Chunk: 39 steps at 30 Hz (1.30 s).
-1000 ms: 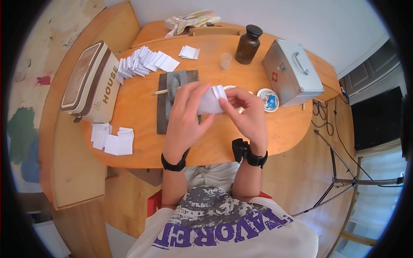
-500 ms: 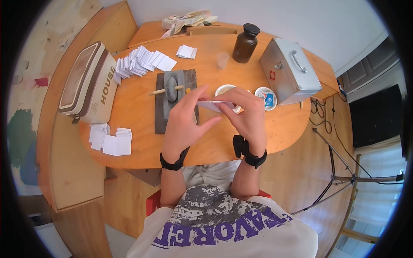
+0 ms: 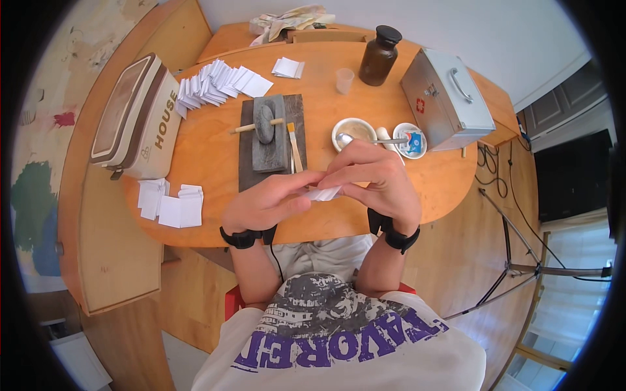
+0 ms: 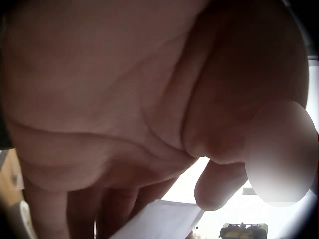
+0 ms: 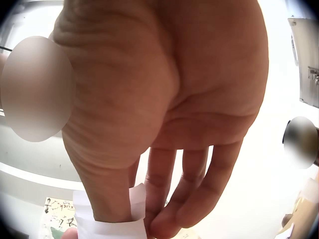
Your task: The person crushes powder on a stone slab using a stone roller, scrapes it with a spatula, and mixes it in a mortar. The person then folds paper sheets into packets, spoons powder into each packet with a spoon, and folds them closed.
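Note:
A folded white paper [image 3: 323, 194] is between my two hands, close over the table's near side. My left hand [image 3: 268, 201] holds its left end between thumb and fingers; in the left wrist view the paper [image 4: 162, 219] shows beside the thumb tip. From the other side my right hand [image 3: 377, 181] pinches it, and the right wrist view shows the thumb tucked into the paper's fold [image 5: 112, 230]. Just beyond the hands lie a brush [image 3: 295, 146] and a grey stone slab [image 3: 268, 156] bearing an oval stone [image 3: 264, 124] with a wooden rod through it.
A bowl [image 3: 338, 144] of tan powder with a spoon [image 3: 345, 139] stands beyond my right hand, near a dish [image 3: 417, 151] holding a blue packet. Folded papers [image 3: 212, 85] pile at back left, more [image 3: 179, 212] at front left. A bottle [image 3: 379, 58], metal case [image 3: 450, 98] and beige box [image 3: 140, 124] surround these.
Both hands have come down toward the body with the paper. It was tilted up facing the camera, then turned nearly edge-on; now mostly the fingers cover it. The bowl and brush show more fully.

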Each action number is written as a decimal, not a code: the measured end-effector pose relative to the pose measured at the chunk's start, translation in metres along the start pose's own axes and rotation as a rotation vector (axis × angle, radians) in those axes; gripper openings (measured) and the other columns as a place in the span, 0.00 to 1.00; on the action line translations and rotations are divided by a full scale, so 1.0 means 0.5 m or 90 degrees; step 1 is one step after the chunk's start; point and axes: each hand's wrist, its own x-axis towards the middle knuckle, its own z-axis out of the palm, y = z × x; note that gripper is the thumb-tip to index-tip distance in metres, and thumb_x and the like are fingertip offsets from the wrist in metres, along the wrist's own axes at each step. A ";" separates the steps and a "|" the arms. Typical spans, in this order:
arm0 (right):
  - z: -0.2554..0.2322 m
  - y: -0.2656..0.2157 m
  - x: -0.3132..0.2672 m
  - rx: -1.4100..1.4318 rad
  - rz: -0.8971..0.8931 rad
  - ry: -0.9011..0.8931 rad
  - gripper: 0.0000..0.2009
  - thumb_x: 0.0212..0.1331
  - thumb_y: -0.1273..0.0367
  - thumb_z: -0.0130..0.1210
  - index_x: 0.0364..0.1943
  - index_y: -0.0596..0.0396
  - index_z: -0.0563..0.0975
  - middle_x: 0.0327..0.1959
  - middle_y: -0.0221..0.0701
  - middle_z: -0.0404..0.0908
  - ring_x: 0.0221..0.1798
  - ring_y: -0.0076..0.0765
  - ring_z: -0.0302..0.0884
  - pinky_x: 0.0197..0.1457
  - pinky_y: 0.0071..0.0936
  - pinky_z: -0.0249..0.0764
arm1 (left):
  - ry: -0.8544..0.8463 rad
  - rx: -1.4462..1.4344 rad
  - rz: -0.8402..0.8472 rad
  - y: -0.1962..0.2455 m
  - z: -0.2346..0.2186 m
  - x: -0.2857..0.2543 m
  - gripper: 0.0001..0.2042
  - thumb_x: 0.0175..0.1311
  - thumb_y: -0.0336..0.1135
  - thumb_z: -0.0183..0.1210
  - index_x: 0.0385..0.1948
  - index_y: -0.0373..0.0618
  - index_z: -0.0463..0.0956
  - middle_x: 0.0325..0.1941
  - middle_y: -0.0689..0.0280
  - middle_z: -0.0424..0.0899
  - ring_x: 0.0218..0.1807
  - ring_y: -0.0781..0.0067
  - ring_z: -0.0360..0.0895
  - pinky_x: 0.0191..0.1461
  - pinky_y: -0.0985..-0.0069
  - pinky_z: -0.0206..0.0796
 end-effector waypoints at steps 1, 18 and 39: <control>-0.003 0.001 0.000 0.000 0.000 0.000 0.16 0.49 0.80 0.77 0.44 0.50 0.96 0.42 0.28 0.92 0.45 0.38 0.88 0.47 0.35 0.83 | -0.013 -0.010 0.030 -0.008 0.000 0.001 0.31 0.88 0.47 0.59 0.78 0.29 0.69 0.69 0.50 0.86 0.68 0.63 0.84 0.73 0.67 0.74; -0.056 0.131 -0.076 -0.440 0.396 0.420 0.15 0.73 0.65 0.71 0.55 0.60 0.88 0.48 0.42 0.90 0.44 0.46 0.89 0.50 0.44 0.85 | 0.360 0.081 0.192 -0.027 0.019 0.080 0.40 0.60 0.23 0.80 0.78 0.36 0.75 0.74 0.58 0.82 0.74 0.65 0.80 0.83 0.63 0.69; -0.025 0.162 -0.039 -0.107 0.317 0.345 0.09 0.81 0.70 0.64 0.47 0.62 0.89 0.30 0.32 0.92 0.32 0.24 0.90 0.41 0.23 0.82 | 0.427 0.111 0.209 -0.049 0.014 0.102 0.29 0.61 0.23 0.76 0.67 0.38 0.82 0.66 0.60 0.86 0.68 0.67 0.83 0.75 0.67 0.74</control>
